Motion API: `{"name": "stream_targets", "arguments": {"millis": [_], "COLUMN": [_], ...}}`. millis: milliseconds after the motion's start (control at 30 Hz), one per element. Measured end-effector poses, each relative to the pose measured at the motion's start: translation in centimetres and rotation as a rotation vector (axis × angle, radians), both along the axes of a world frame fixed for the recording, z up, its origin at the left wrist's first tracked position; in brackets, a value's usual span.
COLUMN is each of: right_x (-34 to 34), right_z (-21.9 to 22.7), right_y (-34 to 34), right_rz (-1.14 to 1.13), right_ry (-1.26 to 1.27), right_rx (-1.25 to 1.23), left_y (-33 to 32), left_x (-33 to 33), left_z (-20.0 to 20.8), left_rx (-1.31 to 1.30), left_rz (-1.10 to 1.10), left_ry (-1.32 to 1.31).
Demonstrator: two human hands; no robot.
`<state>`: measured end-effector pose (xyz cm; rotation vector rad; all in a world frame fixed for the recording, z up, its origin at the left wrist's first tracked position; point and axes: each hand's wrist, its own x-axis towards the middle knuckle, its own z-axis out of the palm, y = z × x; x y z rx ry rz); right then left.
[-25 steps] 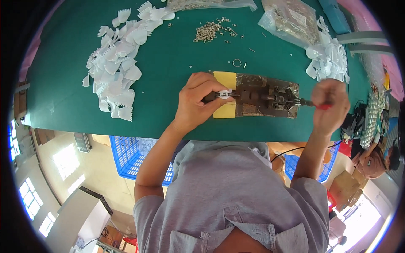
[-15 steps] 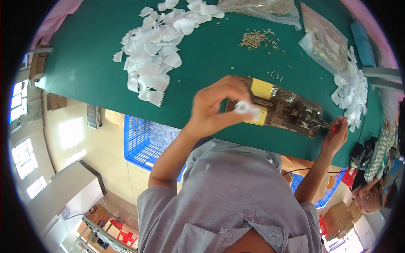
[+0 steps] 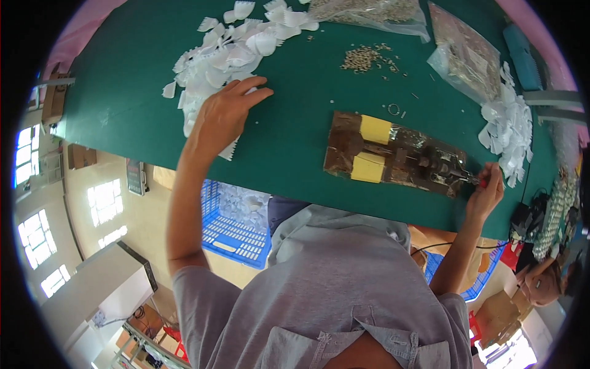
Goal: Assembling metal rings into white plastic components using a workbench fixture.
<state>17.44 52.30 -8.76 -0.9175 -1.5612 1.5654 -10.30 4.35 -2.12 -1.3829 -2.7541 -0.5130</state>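
Observation:
My left hand (image 3: 222,122) is over the right edge of a pile of white plastic pieces (image 3: 212,67) with toothed edges. Its thumb and forefinger point right with a gap between their tips; a white sliver shows in the gap, though whether the hand touches it is unclear. At the right, my right hand (image 3: 487,192) has its fingers closed round the red handle (image 3: 482,182) of a metal lever. That lever joins a dark bench fixture (image 3: 424,165), wrapped in clear tape and bearing two yellow pads (image 3: 375,129). Nothing white shows on the pads.
Beyond the fixture lie small metal parts (image 3: 361,59), a ring (image 3: 394,109) and clear bags of parts (image 3: 464,52). A second white pile (image 3: 509,126) sits at the right of the green table (image 3: 295,129). Below the table edge stands a blue crate (image 3: 236,240) of white pieces.
My left hand has moved left from the fixture to the white pile; the small white piece it held at the fixture no longer shows clearly. My right hand stays at the red handle.

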Motion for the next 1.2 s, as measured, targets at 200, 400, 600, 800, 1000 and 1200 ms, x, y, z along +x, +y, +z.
{"name": "stream_targets", "arguments": {"millis": [200, 400, 600, 800, 1000, 1200], "right_x": [0.7, -1.6, -5.3, -4.8, -5.0, -7.7], "right_z": [1.4, 4.8, 5.5, 5.3, 3.6, 6.9], "right_y": [0.0, 0.3, 1.0, 1.9, 4.1, -1.8], "right_rz": [0.088, 0.012, 0.278, 0.19, 0.401, 0.537], "right_ry": [-0.055, -0.39, -0.605, -0.955, -0.728, -0.405], "right_rx": [-0.049, 0.64, 1.116, 1.05, 0.889, 0.567], "left_y": [0.5, 0.5, 7.6, 11.5, 11.8, 12.6], "left_x": [-2.5, 0.8, 10.3, 12.1, 12.7, 12.9], "left_z": [0.8, 5.7, 3.2, -1.2, -1.7, -3.1], "left_rx": [-0.174, 0.29, 0.463, 0.35, 0.452, 0.374], "left_rz": [-0.075, 0.197, -0.07, -0.157, -0.099, -0.084], "left_ry": [0.06, 0.02, -0.432, 0.075, 0.048, 0.148]}}
